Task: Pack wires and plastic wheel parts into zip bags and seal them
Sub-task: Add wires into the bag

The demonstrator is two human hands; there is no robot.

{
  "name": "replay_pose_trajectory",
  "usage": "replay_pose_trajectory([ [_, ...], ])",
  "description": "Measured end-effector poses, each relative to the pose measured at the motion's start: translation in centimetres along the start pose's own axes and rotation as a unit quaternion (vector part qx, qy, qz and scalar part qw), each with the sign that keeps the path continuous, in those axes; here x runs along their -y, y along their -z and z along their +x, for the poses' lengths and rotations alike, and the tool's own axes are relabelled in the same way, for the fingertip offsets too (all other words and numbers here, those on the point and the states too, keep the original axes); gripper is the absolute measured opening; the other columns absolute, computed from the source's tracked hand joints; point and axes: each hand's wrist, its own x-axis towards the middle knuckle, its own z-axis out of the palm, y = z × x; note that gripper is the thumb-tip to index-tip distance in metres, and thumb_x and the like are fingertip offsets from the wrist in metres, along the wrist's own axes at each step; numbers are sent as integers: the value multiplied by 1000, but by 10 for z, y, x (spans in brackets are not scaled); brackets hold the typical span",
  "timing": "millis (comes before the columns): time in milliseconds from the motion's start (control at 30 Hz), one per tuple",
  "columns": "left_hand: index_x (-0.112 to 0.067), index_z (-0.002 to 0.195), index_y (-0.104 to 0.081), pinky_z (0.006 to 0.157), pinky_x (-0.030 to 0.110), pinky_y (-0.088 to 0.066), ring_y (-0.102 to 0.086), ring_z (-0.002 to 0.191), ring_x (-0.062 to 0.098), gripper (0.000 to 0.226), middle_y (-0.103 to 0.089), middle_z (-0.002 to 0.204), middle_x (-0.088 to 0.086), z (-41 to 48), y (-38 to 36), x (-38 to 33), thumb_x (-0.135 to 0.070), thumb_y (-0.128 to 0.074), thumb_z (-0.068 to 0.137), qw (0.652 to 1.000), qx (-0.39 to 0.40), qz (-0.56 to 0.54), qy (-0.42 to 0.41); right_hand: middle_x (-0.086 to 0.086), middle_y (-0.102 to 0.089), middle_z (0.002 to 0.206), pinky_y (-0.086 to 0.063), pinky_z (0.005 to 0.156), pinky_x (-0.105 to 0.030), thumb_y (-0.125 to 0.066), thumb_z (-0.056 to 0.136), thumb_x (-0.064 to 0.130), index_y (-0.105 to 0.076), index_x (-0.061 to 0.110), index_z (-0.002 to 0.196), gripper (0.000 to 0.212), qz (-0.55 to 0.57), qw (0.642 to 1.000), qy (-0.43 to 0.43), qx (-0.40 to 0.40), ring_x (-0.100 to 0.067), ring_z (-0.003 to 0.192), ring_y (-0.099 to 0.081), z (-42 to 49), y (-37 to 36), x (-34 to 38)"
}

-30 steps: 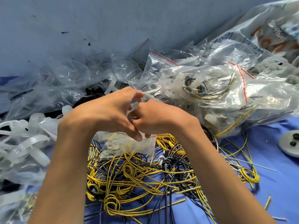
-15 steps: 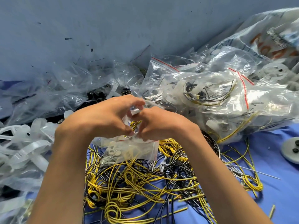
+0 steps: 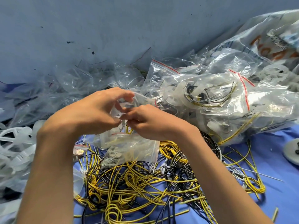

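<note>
At the centre of my head view, the left hand (image 3: 90, 113) and the right hand (image 3: 150, 122) meet just above a small zip bag (image 3: 129, 146). Both hands have their fingers curled in. The left pinches the bag's upper edge between thumb and forefinger, and the right pinches the same edge close beside it, fingertips nearly touching. I cannot tell whether the strip is pressed closed along its length. The bag hangs from that grip, its lower end resting on the loose wires (image 3: 137, 183). Through the plastic I can see a few yellow strands and some small pale rings at the bottom.

The wires, yellow and black, lie in a tangled heap on the blue bench (image 3: 275, 183), directly under my forearms. To the right, a pile of filled bags (image 3: 210, 97) with red strips is stacked against a large printed sack (image 3: 267, 38). To the left sit white wheel parts (image 3: 14, 139), with a drift of empty clear bags (image 3: 64, 88) behind them along the wall. A grey disc (image 3: 292, 152) shows at the right edge.
</note>
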Motion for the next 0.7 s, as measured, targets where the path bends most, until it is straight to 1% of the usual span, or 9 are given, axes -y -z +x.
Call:
replay_pose_trajectory([
  [67,-22,131,-50,61,-1,-34,-47,66,-22,64,-49,91,-22,-1,-2,-4,7,-63,77,1000,14,-7,-1,-17,-61,107,-48,83,-41,-43,91,10,-60,3,90,18,-91,994,-56,27,-36,100,-56,0,-4,-4],
  [200,-21,131,-50,62,-2,-33,-44,60,-24,62,-45,87,-25,0,-3,-8,7,-62,77,1000,18,-7,-5,-16,-59,105,-53,81,-41,-50,84,10,-63,6,100,21,-102,988,-113,-18,-33,92,-58,2,-5,-12],
  [300,-23,129,-51,63,-1,-34,-47,66,-21,58,-48,91,-24,0,-4,-7,1,-66,77,1000,12,1,-9,-12,-65,107,-51,84,-39,-49,88,5,-64,14,115,33,-21,996,-73,42,-27,96,-60,-2,-1,-12],
  [367,-24,129,-51,65,1,-35,-53,82,-10,58,-55,104,-16,2,-5,-3,-3,-66,77,1000,6,3,-3,1,-69,105,-51,83,-29,-50,92,7,-59,22,127,39,43,996,-48,67,-12,91,-63,-8,7,-6],
  [400,-24,128,-51,67,2,-35,-53,89,-2,58,-56,110,-11,3,-5,0,-2,-66,77,1000,1,4,4,6,-69,104,-50,80,-22,-52,93,9,-59,22,128,38,46,997,-38,50,-5,88,-63,-11,13,-3],
  [467,-23,128,-52,71,2,-34,-53,97,9,58,-57,114,-6,4,-5,4,1,-64,76,1000,-11,9,16,1,-72,99,-52,76,-23,-55,90,9,-68,17,114,28,35,998,-17,-40,-9,87,-66,-15,26,2],
  [533,-24,129,-51,70,1,-34,-54,96,10,59,-56,115,-6,5,-4,7,0,-64,77,999,-24,19,26,-2,-73,81,-54,71,-30,-56,85,7,-74,13,90,19,53,994,-20,-94,-12,75,-68,-23,42,3],
  [600,-24,130,-50,66,-3,-34,-54,92,4,57,-54,114,-9,5,-3,10,-2,-65,79,998,-42,25,31,1,-72,70,-56,66,-28,-57,83,9,-72,15,77,17,66,995,-64,-25,-7,65,-67,-35,56,0],
  [700,-25,132,-48,63,-5,-34,-53,92,-4,57,-53,117,-11,4,-2,11,-7,-66,82,998,-45,16,38,6,-74,73,-53,69,-21,-64,84,16,-74,18,82,10,-17,970,-170,174,0,66,-68,-47,56,-11],
])
